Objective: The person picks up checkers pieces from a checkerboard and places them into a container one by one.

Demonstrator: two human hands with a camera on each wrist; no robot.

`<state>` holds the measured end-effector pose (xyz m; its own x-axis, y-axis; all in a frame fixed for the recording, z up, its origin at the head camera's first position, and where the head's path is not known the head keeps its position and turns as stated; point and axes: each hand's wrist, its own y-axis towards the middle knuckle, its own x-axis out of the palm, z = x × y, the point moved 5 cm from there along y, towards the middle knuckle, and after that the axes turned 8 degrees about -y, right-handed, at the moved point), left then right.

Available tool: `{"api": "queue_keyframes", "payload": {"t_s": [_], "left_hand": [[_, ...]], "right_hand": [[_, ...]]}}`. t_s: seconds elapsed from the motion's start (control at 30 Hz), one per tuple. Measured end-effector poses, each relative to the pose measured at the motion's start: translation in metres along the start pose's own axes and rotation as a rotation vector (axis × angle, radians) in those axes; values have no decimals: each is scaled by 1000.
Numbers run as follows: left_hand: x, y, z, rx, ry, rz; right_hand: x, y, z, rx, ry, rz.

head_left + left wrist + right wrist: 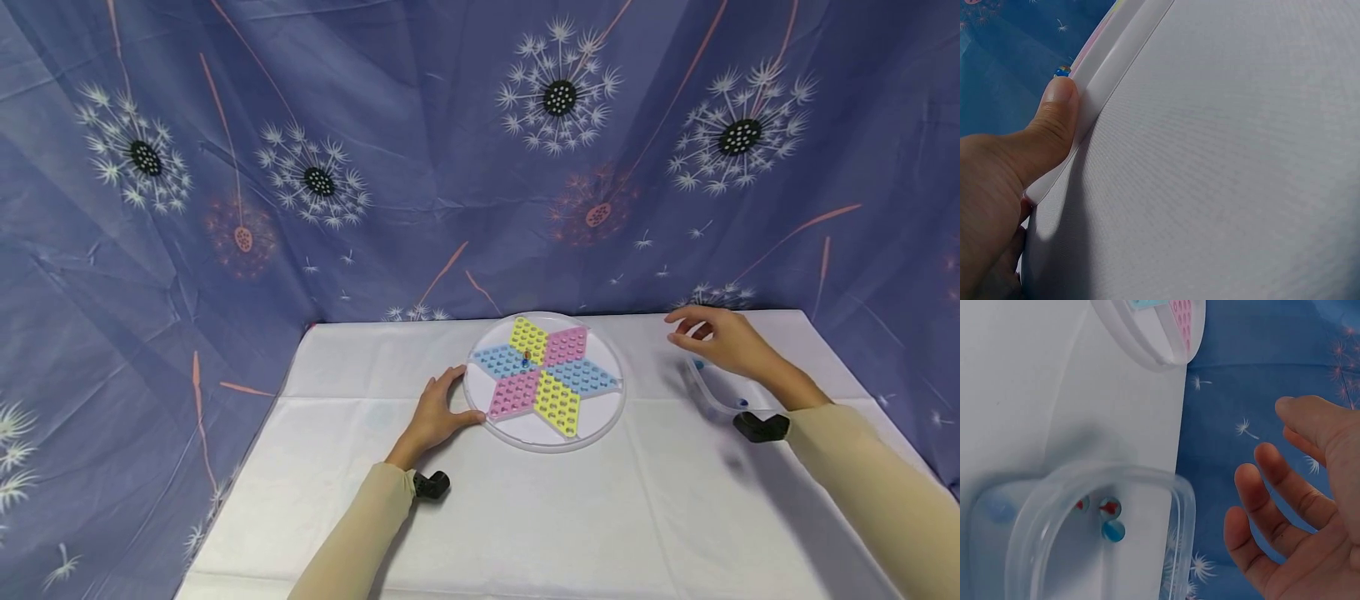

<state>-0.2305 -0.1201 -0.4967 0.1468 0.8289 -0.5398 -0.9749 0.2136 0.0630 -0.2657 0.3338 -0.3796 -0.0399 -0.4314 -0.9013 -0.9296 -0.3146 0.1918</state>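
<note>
A round white Chinese checkers board [517,435] lies on the table, its star made of yellow, pink and blue points. Two marbles [526,362], one blue and one orange-brown, sit near the star's middle. Against the board's left rim rests my left hand [435,414], thumb and fingers spread along the edge. In the left wrist view the straight thumb [1060,106] presses the rim. Over the clear plastic box [701,392] at the right hangs my right hand [723,340], its fingers loosely bent and nothing between them. Several glass marbles [1110,508] lie inside the box.
A white cloth [570,517] with fold lines covers the table. Behind it and at the sides hangs a blue curtain [420,167] with dandelion prints. The box stands to the right of the board, with a stretch of cloth between them.
</note>
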Motion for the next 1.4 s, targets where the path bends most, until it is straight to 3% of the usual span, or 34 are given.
{"api": "queue_keyframes", "payload": {"t_s": [0.5,1.03,1.4], "left_hand": [[-1,0,2,9,-7,3],[0,-1,-1,-13,0,-8],[0,0,0,22,-7,6]], "right_hand": [[16,24,-27,-63,42,-4],[48,56,-62,-98,138,-51],[63,71,-82,-124,185,-73]]}}
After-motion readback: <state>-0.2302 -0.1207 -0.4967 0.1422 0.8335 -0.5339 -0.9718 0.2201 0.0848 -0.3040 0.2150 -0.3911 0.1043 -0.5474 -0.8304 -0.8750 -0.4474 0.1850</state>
